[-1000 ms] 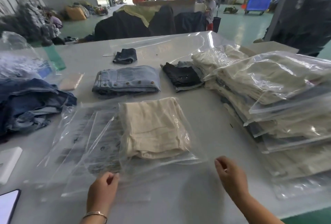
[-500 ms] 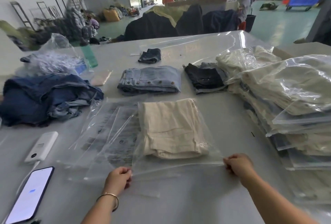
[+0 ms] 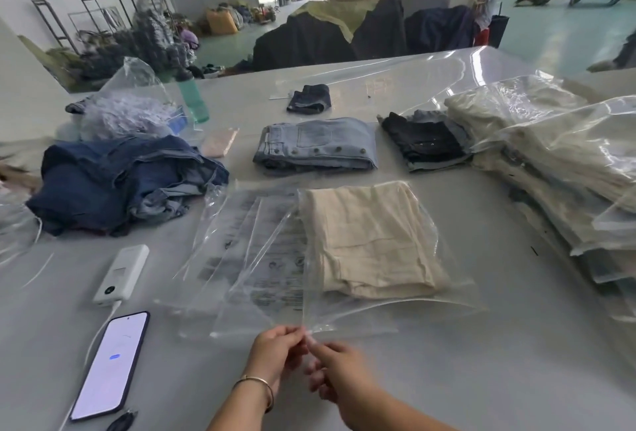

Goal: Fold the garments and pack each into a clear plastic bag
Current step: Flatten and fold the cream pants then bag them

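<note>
Head view: your left hand (image 3: 275,349) and right hand (image 3: 335,367) meet, fingers pinching near left corner of bag (image 3: 395,313). Folded cream garment (image 3: 371,241) inside bag, flat on table (image 3: 499,361).

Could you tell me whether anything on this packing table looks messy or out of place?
The dark denim heap at left lies crumpled and unfolded, unlike the folded jeans beside it. The bagged stack at right leans unevenly.
</note>
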The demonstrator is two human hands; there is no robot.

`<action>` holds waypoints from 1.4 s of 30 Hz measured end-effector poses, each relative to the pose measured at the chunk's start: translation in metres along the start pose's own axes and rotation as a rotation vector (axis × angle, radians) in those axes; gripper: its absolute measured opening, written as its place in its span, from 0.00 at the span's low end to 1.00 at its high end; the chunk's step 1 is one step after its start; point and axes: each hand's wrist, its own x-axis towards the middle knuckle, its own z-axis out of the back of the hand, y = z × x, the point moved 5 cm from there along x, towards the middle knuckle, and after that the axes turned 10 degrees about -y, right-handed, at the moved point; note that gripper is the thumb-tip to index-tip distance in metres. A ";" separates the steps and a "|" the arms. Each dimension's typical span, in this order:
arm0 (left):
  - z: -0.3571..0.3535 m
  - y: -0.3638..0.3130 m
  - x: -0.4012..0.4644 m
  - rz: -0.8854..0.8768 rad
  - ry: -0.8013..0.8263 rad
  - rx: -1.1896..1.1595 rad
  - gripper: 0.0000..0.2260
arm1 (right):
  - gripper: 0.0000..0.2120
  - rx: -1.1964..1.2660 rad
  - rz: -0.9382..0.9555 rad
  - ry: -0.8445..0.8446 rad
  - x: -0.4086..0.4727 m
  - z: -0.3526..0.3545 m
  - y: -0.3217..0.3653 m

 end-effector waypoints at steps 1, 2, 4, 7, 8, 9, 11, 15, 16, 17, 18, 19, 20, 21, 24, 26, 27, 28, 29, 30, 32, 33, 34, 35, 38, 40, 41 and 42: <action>-0.001 -0.001 -0.001 -0.003 0.016 0.001 0.06 | 0.10 0.051 -0.021 -0.029 0.001 -0.006 0.000; -0.001 -0.003 -0.001 -0.012 0.019 0.008 0.06 | 0.09 0.084 -0.024 -0.068 0.002 -0.010 0.001; 0.002 -0.008 0.000 -0.072 -0.005 0.084 0.06 | 0.09 0.104 0.008 -0.147 0.004 -0.015 0.003; 0.006 -0.016 0.005 -0.208 -0.026 0.255 0.07 | 0.09 0.106 0.083 -0.230 0.005 -0.018 0.005; 0.006 -0.017 0.006 -0.242 -0.026 0.302 0.07 | 0.09 0.114 0.088 -0.247 0.006 -0.018 0.005; 0.006 -0.018 0.006 -0.266 -0.031 0.343 0.08 | 0.09 0.131 0.082 -0.260 0.007 -0.019 0.004; 0.006 -0.018 0.007 -0.300 -0.051 0.422 0.09 | 0.09 0.176 0.069 -0.284 0.011 -0.021 0.001; -0.001 -0.015 0.005 -0.314 -0.062 0.493 0.10 | 0.11 0.229 0.088 -0.393 0.019 -0.021 -0.001; -0.001 -0.015 0.005 -0.321 -0.070 0.505 0.10 | 0.10 0.230 0.091 -0.432 0.021 -0.019 0.000; 0.000 -0.015 0.005 -0.328 -0.080 0.517 0.11 | 0.10 0.237 0.092 -0.475 0.023 -0.013 0.002; 0.002 -0.016 0.006 -0.335 -0.088 0.531 0.11 | 0.10 0.252 0.091 -0.522 0.025 -0.005 0.006; 0.005 -0.017 0.007 -0.340 -0.097 0.549 0.11 | 0.10 0.277 0.090 -0.570 0.026 0.007 0.010; 0.008 -0.018 0.009 -0.343 -0.104 0.572 0.11 | 0.11 0.307 0.093 -0.617 0.028 0.021 0.015; 0.012 -0.020 0.010 -0.344 -0.111 0.596 0.11 | 0.11 0.336 0.100 -0.666 0.030 0.038 0.020; 0.019 -0.027 0.017 -0.361 -0.116 0.663 0.10 | 0.13 0.373 0.134 -0.818 0.031 0.099 0.036; 0.020 -0.031 0.021 -0.369 -0.113 0.700 0.09 | 0.13 0.384 0.151 -0.900 0.030 0.145 0.046; 0.021 -0.032 0.023 -0.374 -0.118 0.713 0.09 | 0.13 0.401 0.159 -0.932 0.028 0.168 0.051; 0.021 -0.034 0.026 -0.380 -0.126 0.718 0.09 | 0.13 0.422 0.167 -0.958 0.026 0.189 0.056; 0.022 -0.036 0.028 -0.385 -0.133 0.718 0.09 | 0.12 0.439 0.171 -0.968 0.024 0.208 0.059; 0.022 -0.037 0.030 -0.387 -0.132 0.717 0.09 | 0.12 0.431 0.173 -0.954 0.024 0.224 0.061; 0.021 -0.039 0.033 -0.377 -0.111 0.721 0.10 | 0.11 0.318 0.179 -0.873 0.026 0.242 0.064; 0.020 -0.040 0.033 -0.370 -0.103 0.710 0.11 | 0.10 0.226 0.187 -0.833 0.027 0.247 0.066; 0.020 -0.043 0.033 -0.365 -0.105 0.686 0.11 | 0.09 0.132 0.205 -0.808 0.028 0.250 0.069; 0.020 -0.048 0.033 -0.371 -0.123 0.655 0.10 | 0.08 0.050 0.235 -0.803 0.030 0.252 0.075; 0.009 -0.070 0.030 -0.431 -0.229 0.585 0.11 | 0.13 -0.100 0.292 -0.803 0.041 0.251 0.101; -0.012 -0.080 0.032 -0.402 -0.233 0.533 0.15 | 0.18 -0.228 0.279 -0.687 0.054 0.234 0.120; -0.026 -0.082 0.035 -0.373 -0.220 0.507 0.17 | 0.21 -0.296 0.259 -0.622 0.060 0.222 0.127; -0.039 -0.084 0.036 -0.341 -0.214 0.487 0.18 | 0.24 -0.348 0.233 -0.568 0.065 0.212 0.133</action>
